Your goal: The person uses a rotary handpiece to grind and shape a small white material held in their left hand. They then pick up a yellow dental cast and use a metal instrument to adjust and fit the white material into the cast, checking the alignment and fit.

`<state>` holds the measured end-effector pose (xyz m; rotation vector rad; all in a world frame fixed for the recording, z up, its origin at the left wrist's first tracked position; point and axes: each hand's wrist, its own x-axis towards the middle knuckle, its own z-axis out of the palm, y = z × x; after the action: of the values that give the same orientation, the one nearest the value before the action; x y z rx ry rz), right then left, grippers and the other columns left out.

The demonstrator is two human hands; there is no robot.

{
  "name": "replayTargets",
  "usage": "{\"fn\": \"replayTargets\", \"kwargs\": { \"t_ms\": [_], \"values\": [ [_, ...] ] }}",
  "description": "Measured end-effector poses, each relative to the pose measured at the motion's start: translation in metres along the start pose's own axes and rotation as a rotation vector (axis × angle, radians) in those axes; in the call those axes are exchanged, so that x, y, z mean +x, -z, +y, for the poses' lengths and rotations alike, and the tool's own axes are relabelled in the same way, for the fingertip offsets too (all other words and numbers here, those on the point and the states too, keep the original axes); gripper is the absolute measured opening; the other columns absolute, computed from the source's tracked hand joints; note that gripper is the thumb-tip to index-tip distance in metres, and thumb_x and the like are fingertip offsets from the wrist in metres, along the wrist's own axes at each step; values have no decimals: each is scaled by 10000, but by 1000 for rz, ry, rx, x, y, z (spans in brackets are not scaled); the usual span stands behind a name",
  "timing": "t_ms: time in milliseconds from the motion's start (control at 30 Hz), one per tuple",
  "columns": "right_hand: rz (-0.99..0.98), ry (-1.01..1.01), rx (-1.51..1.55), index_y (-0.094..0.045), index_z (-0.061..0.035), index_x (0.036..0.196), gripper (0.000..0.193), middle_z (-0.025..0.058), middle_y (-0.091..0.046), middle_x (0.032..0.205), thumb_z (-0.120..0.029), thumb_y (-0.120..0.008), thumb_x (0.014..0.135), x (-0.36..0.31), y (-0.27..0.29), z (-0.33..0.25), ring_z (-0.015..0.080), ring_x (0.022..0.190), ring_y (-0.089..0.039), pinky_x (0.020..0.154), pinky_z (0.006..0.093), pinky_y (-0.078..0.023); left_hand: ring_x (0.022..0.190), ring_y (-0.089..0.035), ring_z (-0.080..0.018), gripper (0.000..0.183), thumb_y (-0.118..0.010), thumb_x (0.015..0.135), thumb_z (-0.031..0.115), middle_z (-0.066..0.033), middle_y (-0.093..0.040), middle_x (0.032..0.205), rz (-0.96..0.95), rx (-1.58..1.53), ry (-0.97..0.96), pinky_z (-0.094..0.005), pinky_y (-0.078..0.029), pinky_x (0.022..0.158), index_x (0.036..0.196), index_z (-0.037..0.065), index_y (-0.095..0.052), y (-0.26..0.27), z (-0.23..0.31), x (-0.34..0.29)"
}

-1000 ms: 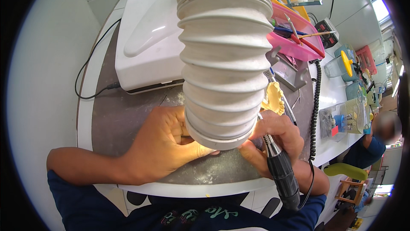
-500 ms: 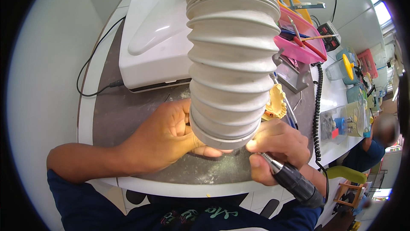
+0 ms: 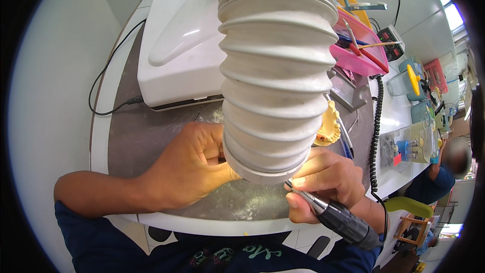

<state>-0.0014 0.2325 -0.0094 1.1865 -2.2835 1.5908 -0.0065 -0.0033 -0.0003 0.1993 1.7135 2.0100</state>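
My right hand grips a black-and-silver rotary handpiece like a pen, its metal tip pointing left under the hose mouth. From the left comes my left hand, fingers bent and thumb drawn in toward them. Its fingertips disappear behind the ribbed white suction hose, so whatever they pinch is hidden. Both hands are over the dark bench mat, dusted with pale powder near its front edge. Just beyond my right hand rests a yellowish dental cast, partly covered by the hose.
A white machine casing stands back left, with a black cable. On the right are a pink tray of tools, a grey stand, a coiled cord and clear containers. Another person sits farther right.
My right hand has shifted slightly left with the handpiece, baring more of its tip. The left fingers that showed below the hose rim are now out of sight. The view has moved slightly.
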Motion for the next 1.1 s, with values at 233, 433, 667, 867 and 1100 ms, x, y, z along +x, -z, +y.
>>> {"fn": "replayTargets", "kwargs": {
  "t_ms": [233, 433, 667, 867, 1100],
  "values": [
    [77, 50, 2, -636, -1, 839, 226, 120, -671, 734, -14, -804, 687, 7, -6, 2, 253, 670, -694, 685, 367, -591, 973, -632, -93, 221, -656, 861, -46, -67, -699, 1061, -11, 9, -9, -260, -503, 881, 1081, -50, -642, 0, 0, 0],
    [-42, 69, -28, -609, -14, 962, 289, 127, -683, 844, -15, -784, 732, 8, 1, 2, 255, 799, -697, 709, 316, -541, 993, -630, -100, 229, -648, 863, -51, -74, -695, 1072, -13, -14, -9, -265, -504, 900, 1092, -59, -635, 0, 2, 0],
    [-15, 41, -20, -602, 10, 965, 289, 194, -674, 903, -3, -777, 735, 5, -1, 4, 283, 834, -696, 732, 328, -537, 1008, -633, -110, 241, -637, 871, -52, -87, -691, 1085, -14, -12, 11, -266, -507, 912, 1111, -58, -622, -1, 2, 0],
    [58, 32, 4, -646, 11, 870, 242, 162, -684, 781, 1, -809, 690, 9, -5, 3, 284, 747, -716, 651, 313, -567, 1011, -634, -111, 241, -634, 873, -51, -88, -689, 1090, -19, -6, -11, -266, -506, 918, 1113, -55, -618, -1, 1, -1],
    [-32, -7, -29, -616, 17, 964, 292, 221, -671, 966, 21, -778, 722, 5, 1, 0, 277, 873, -696, 744, 313, -533, 1002, -631, -105, 233, -640, 874, -44, -85, -689, 1082, -16, 24, -2, -266, -505, 914, 1106, -54, -620, -1, 1, 0]
  ]
}}
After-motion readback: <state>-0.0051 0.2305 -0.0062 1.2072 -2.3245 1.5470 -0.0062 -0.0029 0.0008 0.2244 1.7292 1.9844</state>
